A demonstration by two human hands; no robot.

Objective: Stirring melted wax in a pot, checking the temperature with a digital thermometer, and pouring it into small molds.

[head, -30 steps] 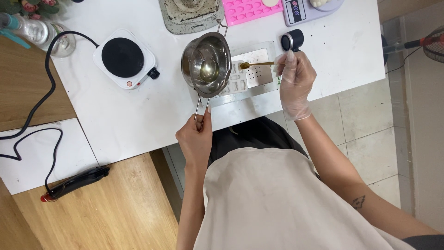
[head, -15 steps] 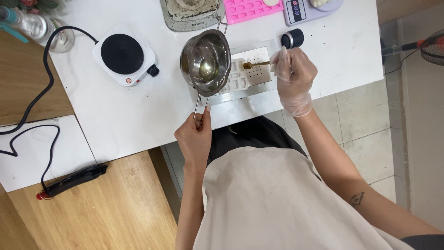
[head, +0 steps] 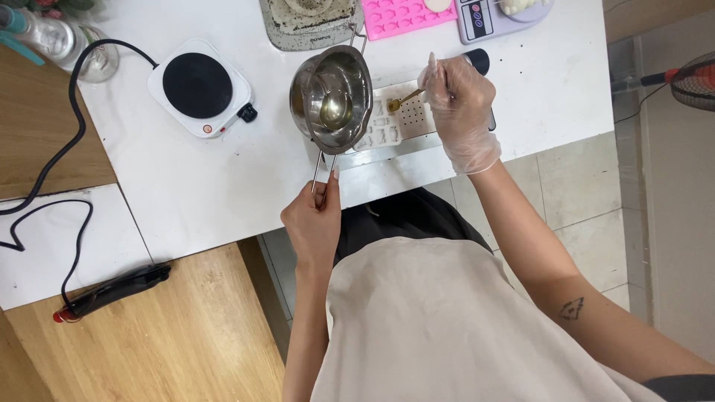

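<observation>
My left hand [head: 316, 219] grips the wire handle of a small metal pot [head: 333, 97], held above the white table [head: 208, 179]. A pool of clear yellowish liquid lies in the pot's bottom. My right hand [head: 460, 112], in a clear glove, holds a small golden spoon [head: 402, 100] with its bowl over a white mould tray [head: 391, 126]. The pot covers the tray's left part.
A white single hotplate [head: 199, 88] with a black cable sits to the left. At the far edge stand a grey dirty tray [head: 309, 22], a pink mould [head: 406, 15] and a small scale [head: 495, 15]. A glass jar [head: 89, 52] is at far left. A black tool [head: 112, 290] lies on the wooden surface.
The spoon's bowl has drawn back to the right, from the pot's rim to over the white tray. The pot stays held in about the same place.
</observation>
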